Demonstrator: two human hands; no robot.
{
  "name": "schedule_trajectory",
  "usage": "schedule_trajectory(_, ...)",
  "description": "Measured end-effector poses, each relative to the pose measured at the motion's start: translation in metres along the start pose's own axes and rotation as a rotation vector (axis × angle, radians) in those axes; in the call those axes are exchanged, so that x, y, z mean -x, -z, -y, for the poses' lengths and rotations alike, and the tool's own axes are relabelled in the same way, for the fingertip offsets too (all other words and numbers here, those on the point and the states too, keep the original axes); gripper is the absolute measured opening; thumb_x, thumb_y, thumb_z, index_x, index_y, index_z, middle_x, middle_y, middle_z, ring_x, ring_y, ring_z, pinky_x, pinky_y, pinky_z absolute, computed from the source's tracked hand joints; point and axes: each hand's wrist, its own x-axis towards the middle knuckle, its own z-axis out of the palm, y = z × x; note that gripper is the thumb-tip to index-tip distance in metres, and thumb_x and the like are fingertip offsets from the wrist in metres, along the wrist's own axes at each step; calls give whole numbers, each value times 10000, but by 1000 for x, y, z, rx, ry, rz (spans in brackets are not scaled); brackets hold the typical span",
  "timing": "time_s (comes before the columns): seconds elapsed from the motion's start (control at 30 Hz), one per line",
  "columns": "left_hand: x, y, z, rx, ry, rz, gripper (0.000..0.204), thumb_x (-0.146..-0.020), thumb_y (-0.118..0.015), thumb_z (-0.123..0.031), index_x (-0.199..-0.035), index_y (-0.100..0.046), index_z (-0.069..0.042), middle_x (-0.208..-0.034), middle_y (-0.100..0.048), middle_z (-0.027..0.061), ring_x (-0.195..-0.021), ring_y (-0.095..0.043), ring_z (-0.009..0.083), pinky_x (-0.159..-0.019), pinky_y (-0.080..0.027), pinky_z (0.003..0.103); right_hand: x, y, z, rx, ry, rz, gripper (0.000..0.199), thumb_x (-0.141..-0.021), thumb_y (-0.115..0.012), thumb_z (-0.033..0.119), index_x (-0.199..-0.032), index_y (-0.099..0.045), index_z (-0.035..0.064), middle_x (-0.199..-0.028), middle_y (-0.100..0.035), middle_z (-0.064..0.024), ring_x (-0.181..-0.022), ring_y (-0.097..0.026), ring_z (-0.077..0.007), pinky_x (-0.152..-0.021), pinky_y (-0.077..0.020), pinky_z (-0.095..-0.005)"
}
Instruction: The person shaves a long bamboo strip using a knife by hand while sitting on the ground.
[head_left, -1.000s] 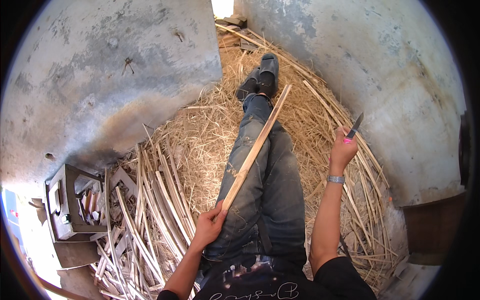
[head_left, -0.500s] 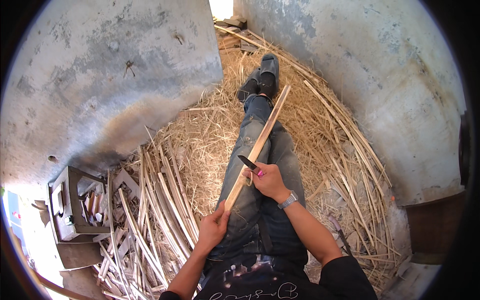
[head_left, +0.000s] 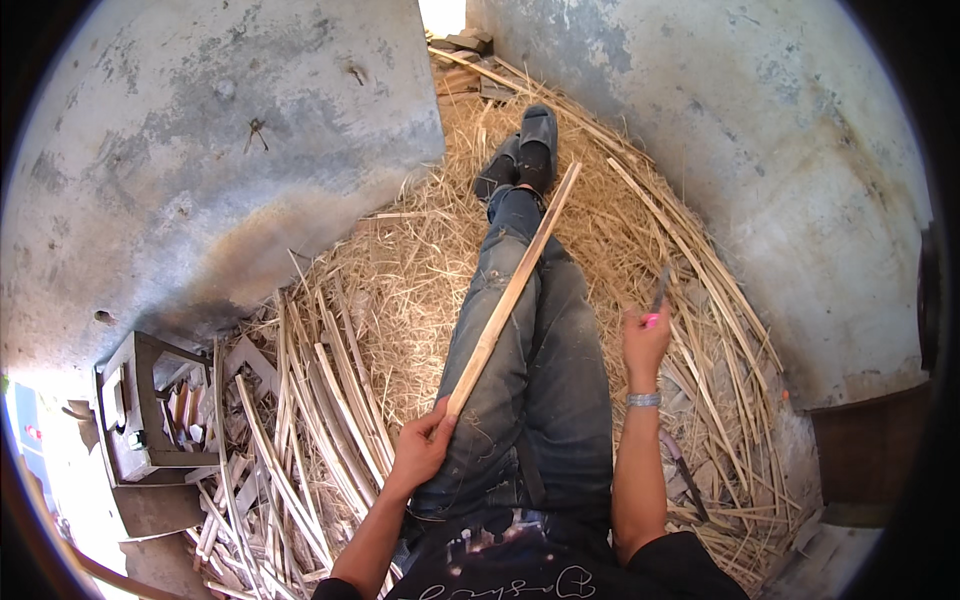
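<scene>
Head view: the left hand (head_left: 422,452) pinches a wooden strip (head_left: 514,290), slanting across the jeans (head_left: 572,375); the right hand (head_left: 646,343) clenches a knife (head_left: 661,288) (rather blurred!) past their right edge; the boxy frame (head_left: 183,459) holds what look like scraps (head_left: 186,408).

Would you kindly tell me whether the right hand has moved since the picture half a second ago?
Yes: the right hand has moved right, away from the wooden strip and toward the grey wall on the right.
</scene>
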Motion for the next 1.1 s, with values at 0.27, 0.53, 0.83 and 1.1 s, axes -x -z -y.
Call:
schedule_trajectory(0.27,3,0,-6,3,35,0,371,-1061,-682,-226,-1282,-700,71,-1317,-734,204,-1238,-674,192,-1061,-484,304,53,-2,49,-88,445,458,360,-1123,-493,361,-1061,-650,43,-866,-719,-260,-829,-698,-472,-730,-541,-534)
schedule_trajectory(0.53,1,-1,-1,45,-16,36,375,-1067,-673,-233,-1288,-699,69,-1333,-726,205,-1267,-660,198,-1078,-476,308,101,-44,68,112,693,748,391,-1110,-499,375,-865,-557,76,-665,-631,-222,-657,-642,-469,-592,-487,-579)
schedule_trajectory(0.83,3,0,-8,-10,44,24,359,-1063,-676,-231,-1265,-710,64,-1256,-757,215,-1147,-701,169,-1000,-517,311,94,-49,68,128,711,724,416,-1116,-470,390,-873,-591,75,-664,-635,-232,-649,-637,-487,-596,-499,-595)
schedule_trajectory(1.1,4,-1,-8,-94,-10,43,356,-1060,-676,-233,-1238,-719,72,-1199,-777,207,-1110,-714,168,-968,-533,306,85,-52,68,249,801,723,425,-1108,-476,402,-870,-619,80,-647,-653,-216,-628,-668,-450,-578,-537,-573)
